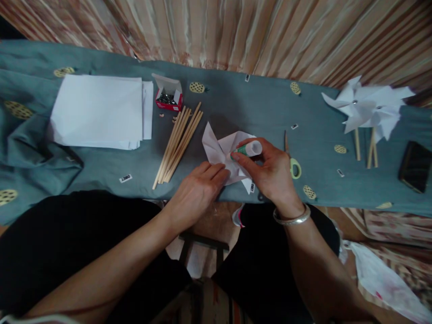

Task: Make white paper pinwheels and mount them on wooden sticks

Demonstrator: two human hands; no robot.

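A partly folded white paper pinwheel [221,148] lies on the blue-grey cloth near the table's front edge. My left hand [197,191] presses flat on its lower left part, fingers together. My right hand [272,173] holds a glue stick [248,149] with a green and white body, tip pointing left onto the paper's middle. A silver bangle sits on my right wrist.
Several wooden sticks [178,144] lie left of the paper, with a stack of white sheets [101,110] and a red box of pins [168,95] beyond. Green-handled scissors [294,166] lie right of my hand. Finished pinwheels [369,108] and a black phone [415,165] sit far right.
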